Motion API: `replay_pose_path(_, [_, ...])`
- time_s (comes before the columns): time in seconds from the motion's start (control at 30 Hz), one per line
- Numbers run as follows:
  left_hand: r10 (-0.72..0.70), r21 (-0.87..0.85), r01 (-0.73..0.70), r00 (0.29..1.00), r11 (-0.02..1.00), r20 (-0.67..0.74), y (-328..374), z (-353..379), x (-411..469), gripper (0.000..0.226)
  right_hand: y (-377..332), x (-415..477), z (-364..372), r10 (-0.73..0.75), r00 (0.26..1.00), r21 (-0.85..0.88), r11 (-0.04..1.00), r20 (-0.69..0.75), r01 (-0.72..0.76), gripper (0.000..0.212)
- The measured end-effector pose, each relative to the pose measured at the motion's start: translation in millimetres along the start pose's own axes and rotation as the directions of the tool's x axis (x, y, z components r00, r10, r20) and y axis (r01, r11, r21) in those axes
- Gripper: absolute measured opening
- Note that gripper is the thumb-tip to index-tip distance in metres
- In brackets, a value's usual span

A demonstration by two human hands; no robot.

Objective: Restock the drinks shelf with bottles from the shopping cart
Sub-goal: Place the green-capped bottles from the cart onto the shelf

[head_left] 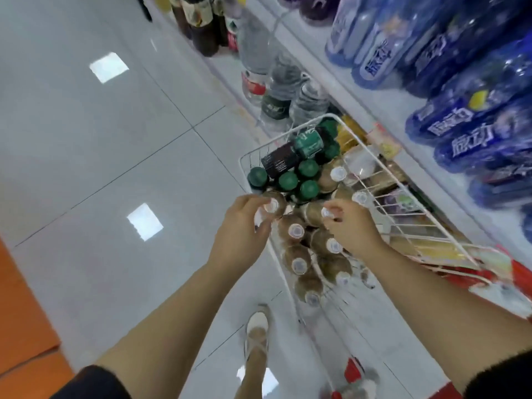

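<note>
Both hands are inside the shopping cart (398,210), which stands on the tiled floor (115,145) just beside the drinks shelf (371,90).

- The left hand (244,226) has its fingers curled round the neck of a white-capped brown bottle (277,200) at the cart's left side.
- The right hand (352,228) pinches the cap of a second brown bottle (314,211).
- More brown bottles stand upright below them; green-capped bottles (288,180) fill the far end.
- Blue bottles (460,128) line the shelf.
</note>
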State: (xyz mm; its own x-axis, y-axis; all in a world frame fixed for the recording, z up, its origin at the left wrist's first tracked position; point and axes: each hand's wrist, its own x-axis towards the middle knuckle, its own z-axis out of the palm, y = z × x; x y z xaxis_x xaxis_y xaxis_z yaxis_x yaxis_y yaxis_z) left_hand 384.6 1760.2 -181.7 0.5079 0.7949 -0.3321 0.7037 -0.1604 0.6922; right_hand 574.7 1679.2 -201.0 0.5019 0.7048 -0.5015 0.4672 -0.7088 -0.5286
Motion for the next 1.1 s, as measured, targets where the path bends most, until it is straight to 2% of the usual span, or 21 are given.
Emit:
replay_pose_path(0.1, [0.020,-0.045,-0.022,0.999,0.999,-0.036,-21,19,20,0.034,0,28,28,-0.104,0.986,-0.151,0.985,-0.130,0.084,0.039])
replay_pose_path(0.2, [0.083,-0.074,-0.089,0.993,0.993,-0.079,-34,31,23,0.032,-3,47,44,-0.130,0.973,-0.320,0.945,-0.192,0.063,0.052])
replay_pose_path(0.4, [0.146,-0.111,-0.157,0.984,0.981,-0.102,-47,37,26,0.029,-8,72,54,-0.107,0.954,-0.312,0.950,-0.279,0.015,0.042])
replay_pose_path(0.47, [0.142,-0.109,-0.150,0.987,0.983,-0.079,-47,34,27,0.029,-4,65,47,-0.140,0.934,-0.230,0.971,-0.329,0.064,0.040])
replay_pose_path(0.53, [0.122,-0.093,-0.126,0.992,0.988,-0.044,-44,29,27,0.030,-3,50,33,-0.194,0.901,-0.084,0.981,-0.388,0.175,0.038])
replay_pose_path(0.6, [0.099,-0.052,-0.101,0.994,0.994,-0.037,-38,25,27,0.033,-6,30,11,-0.261,0.851,0.036,0.950,-0.455,0.311,0.038])
replay_pose_path(0.67, [0.097,-0.011,-0.098,0.993,0.995,-0.070,-26,20,27,0.039,-15,9,-11,-0.325,0.792,0.081,0.902,-0.517,0.423,0.038])
replay_pose_path(0.73, [0.129,-0.040,-0.132,0.989,0.990,-0.067,-10,14,27,0.049,-32,-6,-28,-0.338,0.770,0.167,0.854,-0.541,0.493,0.036])
replay_pose_path(0.83, [0.218,-0.193,-0.206,0.975,0.959,0.041,12,6,26,0.066,-63,-18,-39,-0.331,0.817,0.369,0.768,-0.472,0.524,0.033])
replay_pose_path(0.9, [0.256,-0.306,-0.225,0.965,0.925,0.065,16,4,25,0.066,-80,-19,-38,-0.337,0.846,0.463,0.722,-0.414,0.514,0.033])
replay_pose_path(1.0, [0.213,-0.395,-0.187,0.977,0.899,0.021,8,-1,24,0.062,-94,-14,-29,-0.310,0.885,0.540,0.706,-0.347,0.459,0.035])
replay_pose_path(1.1, [0.183,-0.404,-0.160,0.983,0.901,0.018,-1,-10,21,0.065,-108,-10,-16,-0.301,0.912,0.586,0.699,-0.279,0.410,0.033])
